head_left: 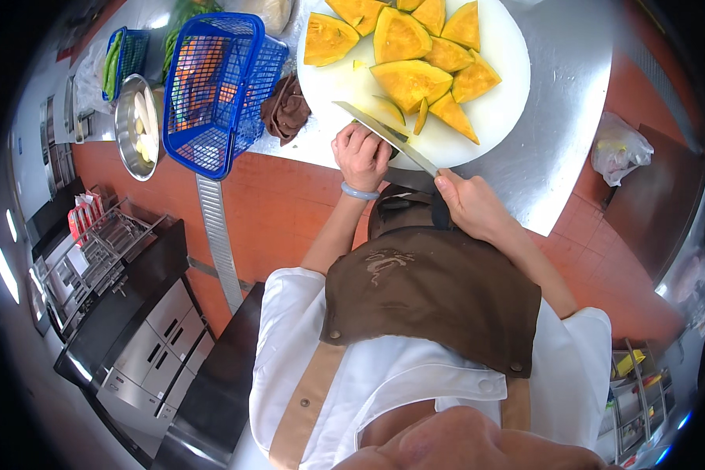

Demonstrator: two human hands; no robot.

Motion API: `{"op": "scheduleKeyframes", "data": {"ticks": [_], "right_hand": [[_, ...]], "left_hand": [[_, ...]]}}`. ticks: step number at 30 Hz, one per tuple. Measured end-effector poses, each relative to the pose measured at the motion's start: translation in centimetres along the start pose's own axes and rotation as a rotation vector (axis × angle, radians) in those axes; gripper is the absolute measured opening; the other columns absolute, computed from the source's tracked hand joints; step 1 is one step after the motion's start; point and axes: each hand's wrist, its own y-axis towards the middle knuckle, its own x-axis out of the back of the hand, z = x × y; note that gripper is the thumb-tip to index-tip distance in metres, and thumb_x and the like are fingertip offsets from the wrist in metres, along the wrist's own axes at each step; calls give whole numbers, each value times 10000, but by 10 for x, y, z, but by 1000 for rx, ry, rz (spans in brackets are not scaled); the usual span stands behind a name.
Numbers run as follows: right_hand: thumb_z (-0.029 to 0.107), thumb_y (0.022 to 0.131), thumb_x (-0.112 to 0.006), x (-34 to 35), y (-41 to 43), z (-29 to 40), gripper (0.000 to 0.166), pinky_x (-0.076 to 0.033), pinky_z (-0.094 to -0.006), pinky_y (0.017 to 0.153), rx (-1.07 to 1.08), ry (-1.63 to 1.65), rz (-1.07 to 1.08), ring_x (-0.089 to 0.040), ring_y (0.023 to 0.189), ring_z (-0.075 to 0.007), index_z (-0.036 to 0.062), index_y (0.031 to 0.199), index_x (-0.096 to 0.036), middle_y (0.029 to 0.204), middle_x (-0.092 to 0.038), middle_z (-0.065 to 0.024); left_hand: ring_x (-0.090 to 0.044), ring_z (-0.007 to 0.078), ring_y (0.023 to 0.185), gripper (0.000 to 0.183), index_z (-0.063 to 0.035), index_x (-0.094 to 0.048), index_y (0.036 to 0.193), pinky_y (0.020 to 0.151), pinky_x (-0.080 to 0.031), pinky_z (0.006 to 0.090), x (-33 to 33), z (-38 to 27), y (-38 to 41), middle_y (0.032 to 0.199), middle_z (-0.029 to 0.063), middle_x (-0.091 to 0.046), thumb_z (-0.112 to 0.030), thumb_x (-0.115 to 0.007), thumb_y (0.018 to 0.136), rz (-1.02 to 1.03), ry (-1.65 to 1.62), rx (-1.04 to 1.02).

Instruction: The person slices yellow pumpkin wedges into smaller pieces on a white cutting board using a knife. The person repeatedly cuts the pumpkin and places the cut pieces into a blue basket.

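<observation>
My right hand [469, 202] grips the handle of a kitchen knife [396, 140], whose long blade slants up to the left. Beneath and beside that blade is a partly hidden pumpkin piece with dark green skin [395, 153]. The curled fingers of my left hand [361, 154] hold this piece at the near edge of a round white cutting board [323, 88]. On the board, several orange pumpkin wedges [411, 79] lie together beyond the knife. A thin pumpkin sliver [420, 116] and a narrow slice with green rind [389, 110] sit close to the blade.
Left of the board are a crumpled brown cloth [286, 110], a blue plastic basket [202, 141] and a steel bowl [147, 175] with pale peeled vegetables. Green peppers [111, 67] fill a smaller basket. The steel table's edge [570, 194] curves round on the right, near a plastic bag [620, 150].
</observation>
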Motion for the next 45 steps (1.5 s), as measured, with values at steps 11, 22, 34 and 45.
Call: {"op": "scheduleKeyframes", "data": {"ticks": [11, 22, 34, 45], "right_hand": [[351, 1069, -399, 12, 6, 6, 392, -463, -580, 650, -6, -7, 32, -597, 664, -491, 17, 984, -586, 670, -606, -268], [340, 1047, -461, 1, 36, 17, 374, -492, -563, 606, 13, -186, -30, -615, 631, -469, 19, 929, -613, 645, -615, -248], [375, 1062, -406, 4, 37, 18, 442, -492, -563, 637, 68, -121, -84, -621, 672, -482, 16, 935, -631, 679, -631, -268], [353, 1066, -415, 4, 5, 7, 408, -466, -571, 612, 53, -81, -24, -599, 636, -480, 8, 937, -590, 638, -597, -265]], "left_hand": [[-610, 276, 990, 197, -90, -696, 870, 844, -410, 386, 1, 1, 2, 970, 20, -678, -67, -736, 678, 38, -11, 23], [-604, 256, 967, 217, -114, -689, 888, 846, -403, 402, 3, -10, 5, 957, 12, -659, -76, -736, 679, 40, 14, 99], [-587, 289, 946, 221, -60, -647, 924, 869, -428, 418, -2, -21, 4, 954, 58, -643, -30, -745, 729, -55, -58, 113], [-554, 361, 964, 262, -8, -623, 942, 864, -457, 449, -4, -17, -3, 995, 118, -616, 26, -722, 703, -69, 2, 104]]}}
